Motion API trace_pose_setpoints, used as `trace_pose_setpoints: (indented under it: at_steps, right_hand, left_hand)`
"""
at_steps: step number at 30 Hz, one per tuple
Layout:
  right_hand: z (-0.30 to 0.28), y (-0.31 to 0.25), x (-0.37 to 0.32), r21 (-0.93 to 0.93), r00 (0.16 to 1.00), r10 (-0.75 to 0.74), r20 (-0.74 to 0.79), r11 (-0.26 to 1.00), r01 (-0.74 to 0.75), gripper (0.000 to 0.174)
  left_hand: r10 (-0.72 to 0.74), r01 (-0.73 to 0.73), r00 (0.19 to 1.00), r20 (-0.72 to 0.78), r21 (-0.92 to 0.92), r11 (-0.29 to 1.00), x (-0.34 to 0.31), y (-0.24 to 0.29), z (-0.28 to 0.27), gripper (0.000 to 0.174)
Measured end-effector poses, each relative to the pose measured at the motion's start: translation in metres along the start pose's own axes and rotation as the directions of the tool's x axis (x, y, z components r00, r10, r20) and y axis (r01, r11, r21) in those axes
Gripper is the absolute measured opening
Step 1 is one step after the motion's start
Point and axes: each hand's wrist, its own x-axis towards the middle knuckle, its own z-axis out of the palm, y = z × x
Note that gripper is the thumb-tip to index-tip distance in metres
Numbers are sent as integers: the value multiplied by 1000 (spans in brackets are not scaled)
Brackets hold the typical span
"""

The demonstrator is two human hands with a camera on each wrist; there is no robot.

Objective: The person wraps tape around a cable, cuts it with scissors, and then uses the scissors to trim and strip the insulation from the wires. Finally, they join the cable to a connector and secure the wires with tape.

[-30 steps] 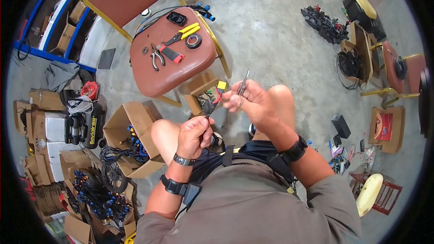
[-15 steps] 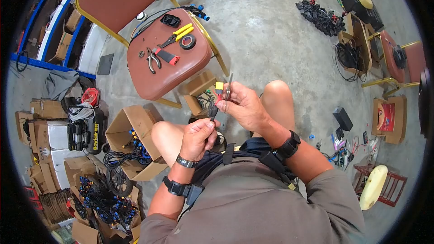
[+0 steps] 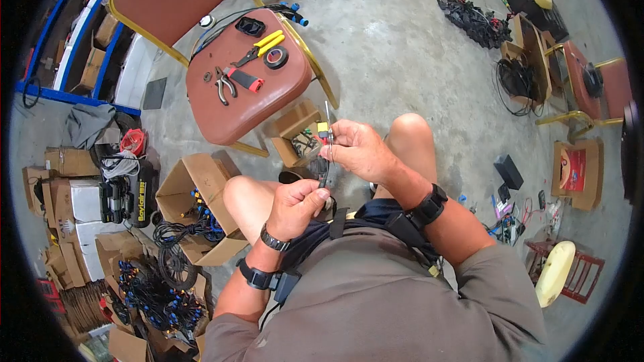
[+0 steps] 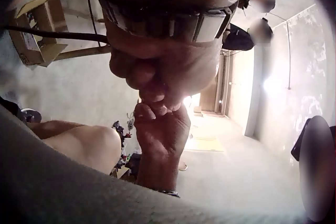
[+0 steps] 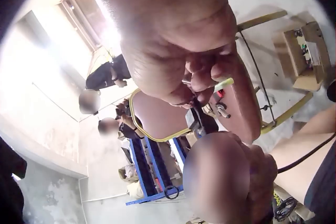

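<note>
In the head view my left hand (image 3: 295, 209) pinches a black cable (image 3: 325, 175) between thumb and curled fingers, over my lap. At the cable's upper end are a yellow connector (image 3: 323, 127) and a short red part. My right hand (image 3: 365, 151) grips a slim pointed metal tool (image 3: 328, 108), tip pointing up, with its fingertips right at the connector's side. Both wrist views show the hands close together; in the right wrist view the cable (image 5: 197, 119) runs between them, and fingers hide much of the tool.
A brown chair (image 3: 235, 107) ahead carries pliers (image 3: 225, 87), a yellow-handled cutting tool (image 3: 258, 48), a tape roll (image 3: 275, 57) and a red-black item. A small carton (image 3: 285, 144) stands beneath its front edge. A larger carton (image 3: 194, 188) with cables stands at left.
My right hand has moved left to the connector, and the metal tool has turned from slanted to nearly upright. My left hand still holds the cable, now slightly further right.
</note>
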Motion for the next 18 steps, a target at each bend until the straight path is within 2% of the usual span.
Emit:
trace_pose_setpoints:
  at_steps: [1,2,4,5,7,8,10,11,13,14,16,17,18]
  right_hand:
    - [0,-2,-2,52,999,28,16,998,-29,25]
    - [0,0,-2,54,999,32,11,998,-32,25]
    - [-2,7,0,70,992,121,25,990,-122,22]
    - [-3,10,1,72,993,117,17,990,-118,22]
    - [-5,16,2,153,982,174,66,971,-183,20]
    - [-4,18,1,155,983,174,63,971,-182,20]
    - [-1,23,-1,212,978,190,87,956,-205,19]
    - [0,25,-1,214,979,187,85,956,-201,19]
    - [3,27,0,252,976,213,47,943,-218,15]
    - [5,26,-1,251,977,208,47,944,-213,15]
    - [10,17,-2,189,984,173,-52,969,-160,19]
    - [11,13,-4,189,984,170,-46,969,-159,19]
    - [10,8,-8,134,983,167,-74,979,-156,21]
  left_hand:
    - [-17,17,1000,3,73,997,-2,2,0,15]
    - [-22,22,1000,7,72,997,-2,0,1,15]
    - [109,-105,994,-6,229,968,-2,-4,3,14]
    - [109,-107,994,3,230,967,-2,-3,3,14]
    - [218,-210,976,15,345,915,-1,-2,2,13]
    - [216,-209,976,19,345,915,-1,1,1,13]
    - [284,-289,955,89,503,815,-2,7,0,12]
    - [284,-290,954,92,505,813,-2,4,-1,12]
    - [186,-171,982,-23,301,938,-3,-2,-2,13]
    - [191,-175,981,-23,304,937,-4,-2,-3,13]
    - [-18,19,992,-126,13,1000,-5,4,-6,15]
    - [-19,10,988,-152,-59,998,-5,5,-7,18]
    - [-15,5,987,-160,-58,998,-5,6,-10,18]
